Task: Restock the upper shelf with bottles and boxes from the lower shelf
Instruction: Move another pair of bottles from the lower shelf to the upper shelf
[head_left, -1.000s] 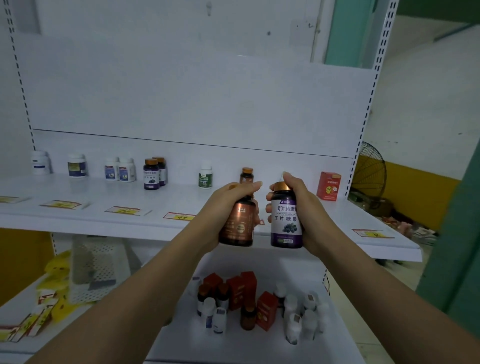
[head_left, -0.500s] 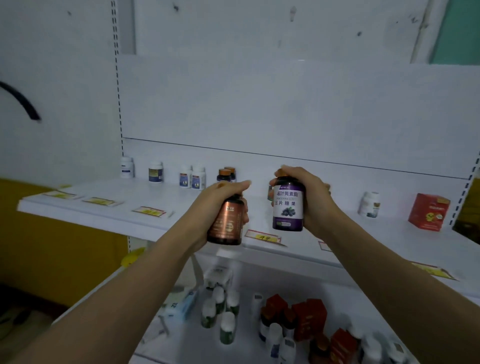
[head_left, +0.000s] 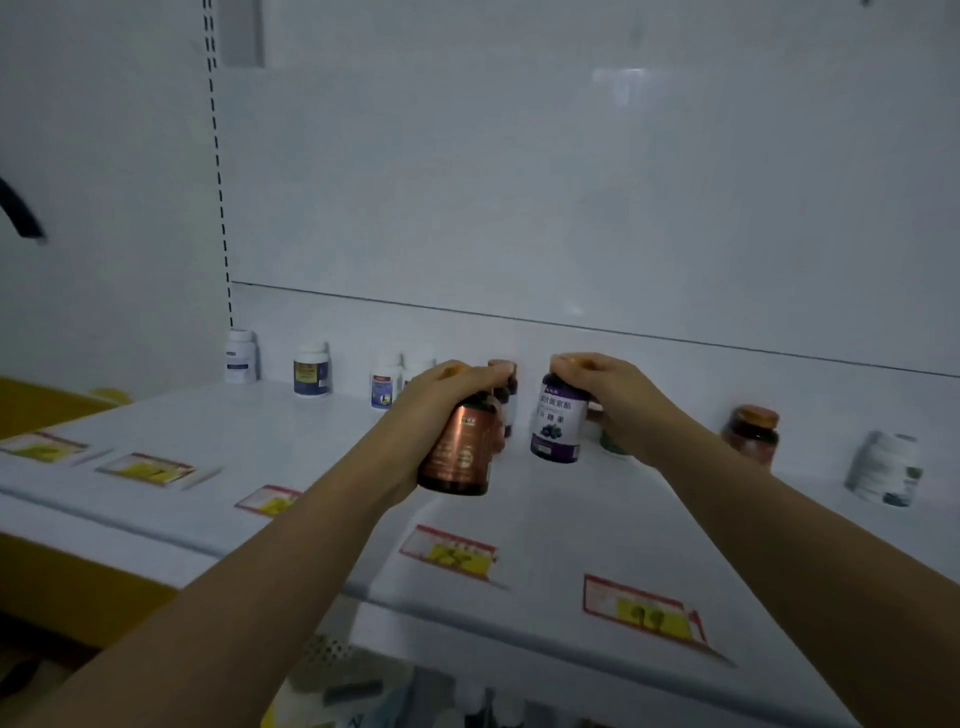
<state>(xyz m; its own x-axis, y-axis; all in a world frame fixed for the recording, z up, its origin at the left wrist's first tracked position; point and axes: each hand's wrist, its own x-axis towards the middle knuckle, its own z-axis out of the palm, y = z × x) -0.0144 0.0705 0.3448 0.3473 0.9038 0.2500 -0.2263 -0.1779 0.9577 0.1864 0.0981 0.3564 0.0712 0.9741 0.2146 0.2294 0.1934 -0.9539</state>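
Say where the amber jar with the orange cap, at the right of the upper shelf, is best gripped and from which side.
Grip the amber jar round its body, just under its orange cap, coming from the front. It stands upright close to the back panel, so the rear is likely shut off, while its sides are free, apart from the white bottle.

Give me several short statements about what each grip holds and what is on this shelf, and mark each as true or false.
1. The left grip holds a copper-brown bottle. True.
2. The right grip is empty. False: it holds a purple-label bottle by its top.
3. On the upper shelf, price tags lie near the front edge. True.
4. No other bottles stand on the upper shelf. False: several stand along its back, such as a white bottle at the left end.
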